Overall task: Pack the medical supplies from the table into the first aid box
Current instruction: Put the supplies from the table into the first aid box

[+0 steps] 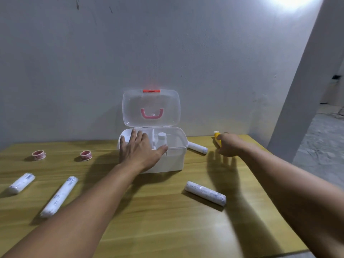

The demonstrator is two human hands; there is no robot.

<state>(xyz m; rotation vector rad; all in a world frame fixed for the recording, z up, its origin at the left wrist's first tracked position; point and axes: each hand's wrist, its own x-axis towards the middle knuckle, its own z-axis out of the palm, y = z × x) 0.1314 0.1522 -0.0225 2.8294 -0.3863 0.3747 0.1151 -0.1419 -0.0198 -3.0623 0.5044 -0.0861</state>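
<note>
A white first aid box [176, 157] stands open at the table's far middle, its clear lid [167, 101] upright against the wall. A white bottle [162, 139] stands inside it. My left hand [138, 150] lies flat with fingers spread on the box's front left rim. My right hand [229, 144] is to the right of the box, closed around a yellow bottle [216, 136]. White bandage rolls lie beside the box [198, 147], near the front right [205, 193] and at the left [59, 196], [22, 182]. Two red tape rolls [38, 155], [86, 155] sit at the far left.
The wooden table [158, 211] ends close behind the box at a grey wall. Its right edge runs diagonally beside my right arm, with a concrete floor [320, 142] and a white pillar [305, 90] beyond.
</note>
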